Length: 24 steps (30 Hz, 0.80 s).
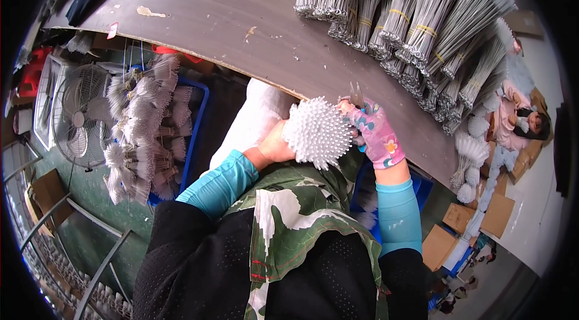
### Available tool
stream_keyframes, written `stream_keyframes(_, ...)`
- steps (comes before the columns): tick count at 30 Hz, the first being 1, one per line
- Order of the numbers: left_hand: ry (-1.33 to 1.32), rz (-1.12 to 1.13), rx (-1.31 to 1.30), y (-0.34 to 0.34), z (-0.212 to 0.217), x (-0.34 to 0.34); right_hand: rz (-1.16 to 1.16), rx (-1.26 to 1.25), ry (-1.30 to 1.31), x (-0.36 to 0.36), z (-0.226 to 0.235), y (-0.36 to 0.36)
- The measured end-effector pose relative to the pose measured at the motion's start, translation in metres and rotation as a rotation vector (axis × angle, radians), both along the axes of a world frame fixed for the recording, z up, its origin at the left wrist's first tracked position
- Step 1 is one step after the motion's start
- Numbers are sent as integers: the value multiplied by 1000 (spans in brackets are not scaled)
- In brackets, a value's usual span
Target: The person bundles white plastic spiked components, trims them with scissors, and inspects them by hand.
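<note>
My bare left hand [276, 144] is closed around a bundle of white-bristled brushes [318, 133]; the round mass of bristle tips faces up and hides most of the fingers. Close against the bundle's right side is my right hand [380, 139], in a pink flowered glove with bare fingertips. It is closed on a small metal tool with two pointed jaws, like pliers [357, 96], whose jaws stick up past the fingers. The handles are hidden in the palm. Both hands are just off the near edge of the brown table [241, 25], above my lap.
Bundles of wire-handled brushes [416, 25], bound with yellow ties, lie along the table's far right. On the left, more brush bundles [142, 121] hang by a blue crate [199, 121] and a fan [81, 118]. A co-worker [512, 118] sits beyond the table, near cardboard boxes [443, 241].
</note>
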<state>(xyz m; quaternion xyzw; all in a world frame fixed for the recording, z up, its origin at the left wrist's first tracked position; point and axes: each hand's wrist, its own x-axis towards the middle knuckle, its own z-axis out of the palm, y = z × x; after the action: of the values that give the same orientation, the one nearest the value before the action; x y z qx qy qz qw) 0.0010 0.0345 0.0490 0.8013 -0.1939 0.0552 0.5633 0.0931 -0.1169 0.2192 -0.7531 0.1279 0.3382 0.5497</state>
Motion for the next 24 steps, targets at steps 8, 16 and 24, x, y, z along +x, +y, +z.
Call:
stream_keyframes(8, 186, -103, -137, 1, 1, 4, 17, 16, 20, 3, 0, -2)
stream_keyframes(16, 295, -136, -209, 1, -11, 9, -33, 112, -95, -9, -17, -5)
stream_keyframes(24, 386, -146, -316, 1, -19, 9, -72, 198, -31, -8, -22, -12)
